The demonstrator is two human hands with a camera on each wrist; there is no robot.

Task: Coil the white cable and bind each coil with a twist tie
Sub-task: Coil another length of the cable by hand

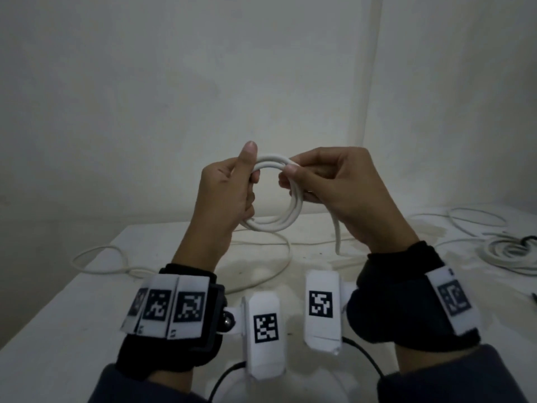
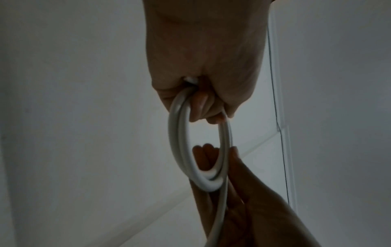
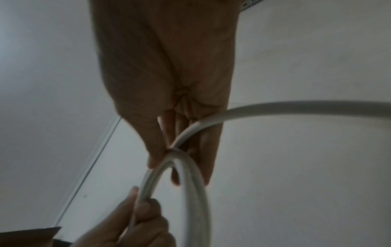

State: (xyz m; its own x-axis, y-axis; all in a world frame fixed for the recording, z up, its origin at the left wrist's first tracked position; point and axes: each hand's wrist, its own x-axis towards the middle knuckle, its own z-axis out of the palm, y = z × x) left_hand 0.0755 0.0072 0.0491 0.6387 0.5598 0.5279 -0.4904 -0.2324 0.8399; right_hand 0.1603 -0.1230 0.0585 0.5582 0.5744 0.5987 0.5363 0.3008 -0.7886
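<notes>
White cable [image 1: 273, 196] coil held between hands; left hand [image 1: 225, 196] grips it; right hand [image 1: 343, 187] pinches it.

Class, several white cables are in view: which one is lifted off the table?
The thick coil held between both hands. The thin cable and the bundle at far right lie on the table.

A white worktop [image 1: 87, 315] stands against pale walls. On it a thin white cable [image 1: 279, 266] trails in loose loops across the middle toward the left edge. Near the right edge lies a flat coiled bundle of white cable [image 1: 511, 253], with another slack loop [image 1: 476, 219] behind it.
</notes>
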